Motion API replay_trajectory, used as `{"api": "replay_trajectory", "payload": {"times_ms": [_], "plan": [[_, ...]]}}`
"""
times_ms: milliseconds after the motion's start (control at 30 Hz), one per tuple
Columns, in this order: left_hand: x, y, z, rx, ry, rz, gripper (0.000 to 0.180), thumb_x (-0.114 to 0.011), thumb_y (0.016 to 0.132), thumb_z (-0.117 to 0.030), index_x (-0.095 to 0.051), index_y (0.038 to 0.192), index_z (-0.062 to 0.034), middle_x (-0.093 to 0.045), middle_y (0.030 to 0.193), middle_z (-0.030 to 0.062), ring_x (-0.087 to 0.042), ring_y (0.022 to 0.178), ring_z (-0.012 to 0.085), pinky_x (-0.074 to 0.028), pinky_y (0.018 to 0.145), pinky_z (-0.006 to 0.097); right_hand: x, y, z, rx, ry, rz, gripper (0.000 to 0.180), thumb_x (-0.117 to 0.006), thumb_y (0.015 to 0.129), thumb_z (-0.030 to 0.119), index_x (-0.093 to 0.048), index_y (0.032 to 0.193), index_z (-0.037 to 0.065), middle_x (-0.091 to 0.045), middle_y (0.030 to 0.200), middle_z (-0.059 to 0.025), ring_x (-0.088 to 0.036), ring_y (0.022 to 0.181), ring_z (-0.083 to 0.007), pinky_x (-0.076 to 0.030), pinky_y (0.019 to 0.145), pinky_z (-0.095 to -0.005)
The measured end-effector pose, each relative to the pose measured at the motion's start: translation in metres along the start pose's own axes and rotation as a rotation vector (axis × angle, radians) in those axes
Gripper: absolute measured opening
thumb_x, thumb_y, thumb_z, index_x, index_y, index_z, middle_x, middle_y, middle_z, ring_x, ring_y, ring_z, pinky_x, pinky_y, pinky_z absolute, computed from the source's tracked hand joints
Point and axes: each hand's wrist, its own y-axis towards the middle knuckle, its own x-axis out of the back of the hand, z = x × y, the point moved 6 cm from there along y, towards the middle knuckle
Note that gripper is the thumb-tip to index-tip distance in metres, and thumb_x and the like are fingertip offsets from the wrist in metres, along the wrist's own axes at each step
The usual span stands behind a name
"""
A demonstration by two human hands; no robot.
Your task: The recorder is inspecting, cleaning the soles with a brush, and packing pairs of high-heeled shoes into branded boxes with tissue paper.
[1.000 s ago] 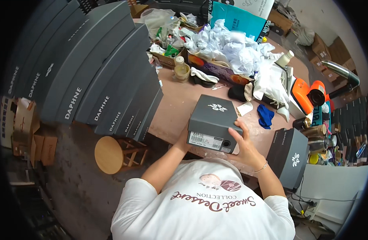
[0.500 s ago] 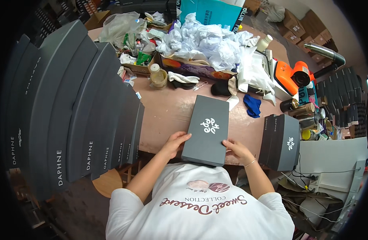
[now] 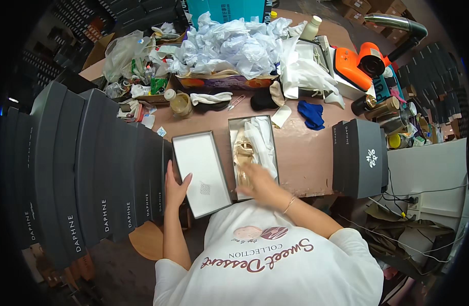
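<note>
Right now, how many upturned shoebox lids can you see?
1: a white-lined grey shoebox lid beside your left hand, just left of the open shoebox. Others may be hidden.

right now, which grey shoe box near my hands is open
The grey box under your right hand: its gold shoe and white paper show, whereas the stacked boxes either side look closed.
</note>
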Motion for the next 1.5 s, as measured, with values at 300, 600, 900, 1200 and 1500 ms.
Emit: {"api": "replay_trajectory", "payload": {"times_ms": [300, 600, 900, 1200, 1500], "plan": [[-0.170, -0.021, -0.075, -0.746, 0.643, 0.312, 0.022, -0.063, 0.080, -0.016, -0.062, 0.092, 0.0026, -0.059, 0.098, 0.0142, -0.056, 0.097, 0.0301, -0.045, 0.086, 0.039, -0.043, -0.002, -0.088, 0.039, -0.581, 0.129, 0.047, -0.069, 0.073, 0.024, -0.054, 0.115, 0.009, -0.052, 0.118, -0.0140, -0.041, 0.121, -0.0318, -0.028, 0.102, -0.0531], [-0.147, 0.013, -0.010, -0.003, -0.155, 0.492, 0.029, -0.062, 0.086, -0.016, -0.058, 0.109, 0.0026, -0.061, 0.102, 0.0100, -0.058, 0.085, 0.0122, -0.048, 0.077, 0.025, -0.053, 0.011, -0.073, 0.004, -0.535, 0.135, 0.020, -0.060, 0.078, 0.022, -0.065, 0.095, 0.013, -0.063, 0.090, -0.0069, -0.058, 0.092, -0.0222, -0.022, 0.099, -0.0619], [-0.138, -0.030, -0.011, 0.626, -1.005, 0.737, 0.056, -0.041, 0.091, -0.056, -0.050, 0.121, -0.0089, -0.059, 0.112, 0.0085, -0.058, 0.103, 0.0202, -0.049, 0.083, 0.038, -0.007, 0.013, 0.055, 0.363, 0.287, -0.075, 0.014, -0.059, 0.081, 0.010, -0.058, 0.093, 0.002, -0.058, 0.096, -0.0172, -0.056, 0.091, -0.0333, -0.046, 0.080, -0.0406], [-0.056, 0.022, 0.041, 0.344, -0.414, 0.182, 0.034, -0.057, 0.085, -0.013, -0.052, 0.117, -0.0021, -0.059, 0.108, 0.0086, -0.057, 0.098, 0.0172, -0.046, 0.083, 0.031, 0.054, 0.013, -0.064, -0.215, -0.219, -0.311, 0.055, -0.066, 0.079, 0.019, -0.045, 0.126, -0.001, -0.056, 0.112, -0.0237, -0.055, 0.104, -0.0367, -0.044, 0.088, -0.0415], [-0.179, 0.018, -0.084, -0.551, -0.007, 0.626, 0.033, -0.050, 0.088, -0.019, -0.057, 0.112, 0.0022, -0.056, 0.113, 0.0213, -0.047, 0.114, 0.0365, -0.035, 0.098, 0.044, -0.019, 0.018, -0.059, -0.074, 0.200, 0.395, 0.037, -0.056, 0.080, 0.012, -0.055, 0.114, -0.004, -0.061, 0.098, -0.0256, -0.060, 0.085, -0.0396, -0.048, 0.077, -0.0430]]}}
